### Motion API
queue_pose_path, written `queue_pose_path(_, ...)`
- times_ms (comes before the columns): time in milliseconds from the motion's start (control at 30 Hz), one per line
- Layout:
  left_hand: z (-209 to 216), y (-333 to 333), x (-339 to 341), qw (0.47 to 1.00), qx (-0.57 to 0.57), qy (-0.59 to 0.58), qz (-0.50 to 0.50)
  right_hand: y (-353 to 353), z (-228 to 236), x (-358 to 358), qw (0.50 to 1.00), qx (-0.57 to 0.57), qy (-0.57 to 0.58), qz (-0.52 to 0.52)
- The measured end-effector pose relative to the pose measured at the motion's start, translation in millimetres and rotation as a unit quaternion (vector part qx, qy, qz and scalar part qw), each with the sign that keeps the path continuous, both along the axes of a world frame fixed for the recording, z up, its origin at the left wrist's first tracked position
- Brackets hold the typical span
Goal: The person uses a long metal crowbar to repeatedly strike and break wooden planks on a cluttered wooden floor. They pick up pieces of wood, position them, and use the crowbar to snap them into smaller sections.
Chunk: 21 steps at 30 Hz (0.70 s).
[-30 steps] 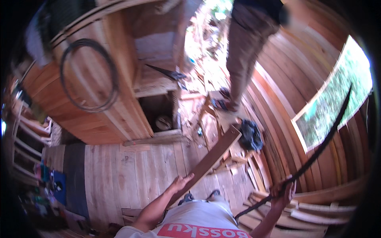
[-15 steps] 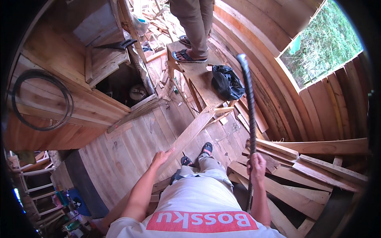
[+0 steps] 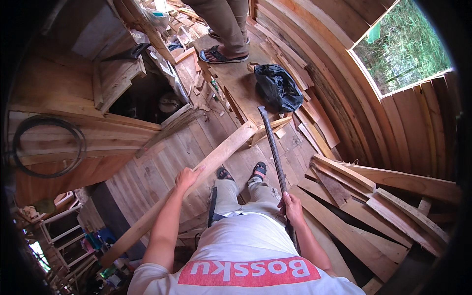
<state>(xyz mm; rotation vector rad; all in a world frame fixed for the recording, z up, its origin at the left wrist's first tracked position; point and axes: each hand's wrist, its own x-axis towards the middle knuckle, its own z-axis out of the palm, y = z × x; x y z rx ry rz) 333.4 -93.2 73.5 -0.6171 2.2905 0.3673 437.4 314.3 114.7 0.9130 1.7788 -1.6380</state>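
Observation:
My left hand (image 3: 187,178) is closed around the edge of a long wooden plank (image 3: 223,151). The plank slants from the lower left, behind my forearm, up to the near end of a wooden bench (image 3: 231,83). In my right hand (image 3: 293,207) is a dark, spirally ribbed metal crowbar (image 3: 275,152), gripped near my hip. Its flattened tip points away from me, just right of the plank's far end. The bar's lower end is partly hidden by my hand and shirt.
Another person (image 3: 223,29) stands on the bench, near a black plastic bag (image 3: 278,88). Loose boards (image 3: 354,226) pile up at right, below a window opening (image 3: 403,49). A handsaw (image 3: 129,52) rests on a wooden ledge at left, above a hanging black coil (image 3: 46,146).
The crowbar's tip has swung left and lower in the picture, from beside the wall to the bench's near end. My right hand has moved left. My left hand still holds the plank.

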Motion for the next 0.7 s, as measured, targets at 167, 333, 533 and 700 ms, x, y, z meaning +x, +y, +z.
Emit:
queue_pose_path(167,-23.0,-7.4,-21.4,0.999,0.022,0.029,-0.011,3.3,-12.0,-12.7,1.0,0.017,-0.007,0.02)
queue_pose_path(333,-38.3,-15.3,-49.7,0.999,0.031,0.018,-0.019,-5.0,-31.7,-20.4,0.997,0.077,0.009,0.02)
queue_pose_path(533,-64.7,-42.0,-50.3,0.999,0.035,-0.003,-0.018,-25.6,-51.0,-35.1,0.99,0.123,-0.013,0.074)
queue_pose_path(700,-68.4,-46.6,-55.3,0.998,0.054,0.001,-0.029,-38.1,-66.5,-40.1,0.979,0.171,-0.001,0.108)
